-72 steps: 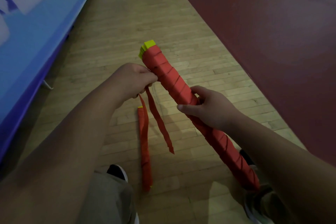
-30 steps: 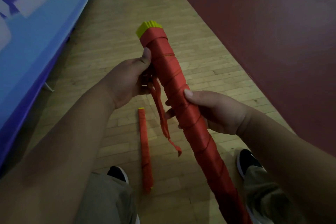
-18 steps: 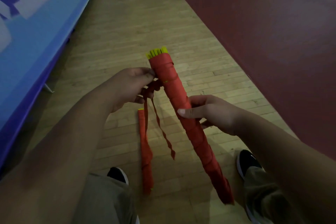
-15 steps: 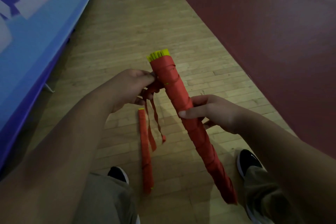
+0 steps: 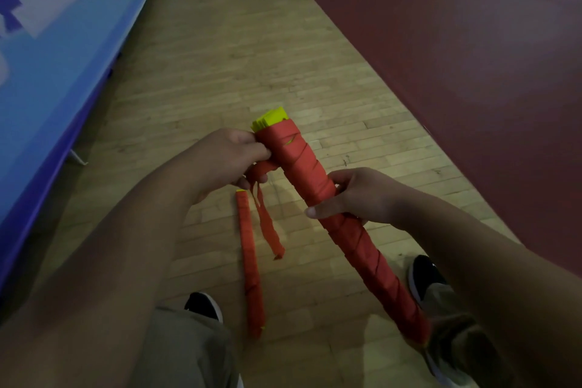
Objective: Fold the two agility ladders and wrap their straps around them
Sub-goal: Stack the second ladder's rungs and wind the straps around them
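Observation:
A folded agility ladder [image 5: 302,164], yellow rungs bundled and spirally wound in red strap, slants from upper centre down to the lower right. My right hand [image 5: 356,195] grips its middle. My left hand [image 5: 226,157] pinches the loose red strap ends [image 5: 267,227] beside the top of the bundle; the ends dangle below that hand. Yellow rung tips [image 5: 271,118] stick out of the top. A second ladder bundle [image 5: 248,258], also wrapped in red, lies on the wooden floor between my feet.
The wooden floor [image 5: 220,57] runs ahead. A blue padded barrier [image 5: 56,50] borders it on the left, and a dark red court surface [image 5: 456,41] on the right. My black shoes [image 5: 204,305] stand at the bottom by the lying bundle.
The held bundle turned and shifted in my hands, first raised, then lowered. My left hand kept working the loose strap near the top, and the dangling ends look shorter than before.

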Demonstrator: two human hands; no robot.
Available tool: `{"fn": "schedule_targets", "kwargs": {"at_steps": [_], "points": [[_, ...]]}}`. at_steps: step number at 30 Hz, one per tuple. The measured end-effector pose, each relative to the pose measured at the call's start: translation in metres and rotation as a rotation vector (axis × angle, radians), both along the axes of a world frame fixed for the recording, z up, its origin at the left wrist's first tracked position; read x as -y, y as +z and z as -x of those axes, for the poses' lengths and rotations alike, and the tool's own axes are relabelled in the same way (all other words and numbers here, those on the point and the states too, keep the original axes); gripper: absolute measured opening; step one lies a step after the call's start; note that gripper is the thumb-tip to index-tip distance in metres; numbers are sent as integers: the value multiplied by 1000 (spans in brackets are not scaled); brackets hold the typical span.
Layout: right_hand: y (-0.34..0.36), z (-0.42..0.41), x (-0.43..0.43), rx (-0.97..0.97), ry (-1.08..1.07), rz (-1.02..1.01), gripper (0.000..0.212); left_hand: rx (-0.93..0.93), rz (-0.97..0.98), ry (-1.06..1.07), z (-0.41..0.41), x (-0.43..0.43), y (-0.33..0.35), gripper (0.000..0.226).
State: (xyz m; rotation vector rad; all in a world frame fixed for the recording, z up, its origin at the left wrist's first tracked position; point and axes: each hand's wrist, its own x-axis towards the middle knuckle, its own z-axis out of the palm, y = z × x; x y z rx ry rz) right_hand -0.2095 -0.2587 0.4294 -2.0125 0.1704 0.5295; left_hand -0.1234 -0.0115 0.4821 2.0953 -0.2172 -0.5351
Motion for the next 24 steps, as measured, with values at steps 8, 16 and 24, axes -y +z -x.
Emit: {"fn": "schedule_targets", "kwargs": {"at_steps": [8,16,24], "points": [[-9,0,-8,-71,21,108,64,10,-96,31,5,12,-10,53],[-5,0,-19,-49,48,114,51,194,-158,79,7,21,-7,50],[4,4,-27,-67,157,-16,22,216,-39,-50,4,11,4,27]]}}
